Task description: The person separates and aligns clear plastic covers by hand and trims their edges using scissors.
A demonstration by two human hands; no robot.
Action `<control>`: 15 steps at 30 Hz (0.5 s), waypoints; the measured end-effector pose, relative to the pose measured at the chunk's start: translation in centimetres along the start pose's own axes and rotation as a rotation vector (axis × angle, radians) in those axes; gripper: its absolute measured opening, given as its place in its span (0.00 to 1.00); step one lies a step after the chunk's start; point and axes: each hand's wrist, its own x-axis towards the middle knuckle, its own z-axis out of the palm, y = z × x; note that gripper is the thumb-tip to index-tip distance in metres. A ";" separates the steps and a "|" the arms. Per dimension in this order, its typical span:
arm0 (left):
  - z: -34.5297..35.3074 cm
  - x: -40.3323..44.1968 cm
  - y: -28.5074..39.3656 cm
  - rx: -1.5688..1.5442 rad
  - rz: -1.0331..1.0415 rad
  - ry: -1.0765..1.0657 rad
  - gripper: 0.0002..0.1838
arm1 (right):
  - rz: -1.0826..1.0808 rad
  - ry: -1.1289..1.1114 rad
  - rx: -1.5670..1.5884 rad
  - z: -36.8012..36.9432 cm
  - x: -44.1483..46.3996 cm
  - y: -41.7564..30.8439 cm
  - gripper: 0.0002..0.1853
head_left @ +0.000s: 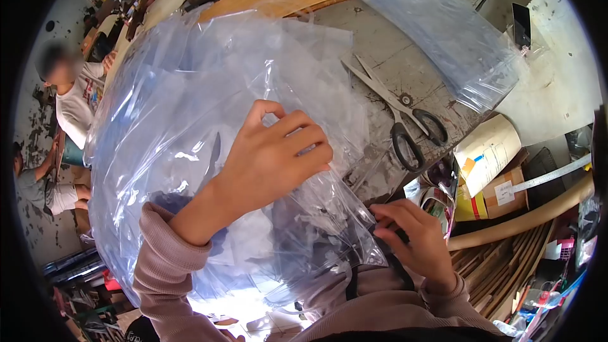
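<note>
A large, crinkled heap of clear plastic sheeting point(183, 107) covers the left and middle of the table and hangs toward my lap. My left hand point(282, 158) is over its middle, fingers bent and closed on a fold of the plastic. Lower right, my right hand point(411, 234) pinches the edge of the same clear plastic sheet between thumb and fingers. The stretch between both hands is pulled into a narrow fold. Scissors with black handles point(399, 114) lie partly open on the table beyond my hands, blades pointing up and left.
A stack of flat clear plastic sheets point(443, 38) lies at the back right, with a phone point(521, 25) beside it. Rolled paper point(487, 152), a cardboard box point(506, 193) and wooden strips point(506, 266) are at the right. Two people point(76, 101) are at the far left.
</note>
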 end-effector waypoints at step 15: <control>-0.3 0.1 -0.5 -0.020 -0.047 -0.026 0.09 | 0.115 0.062 0.094 0.5 0.0 0.6 0.06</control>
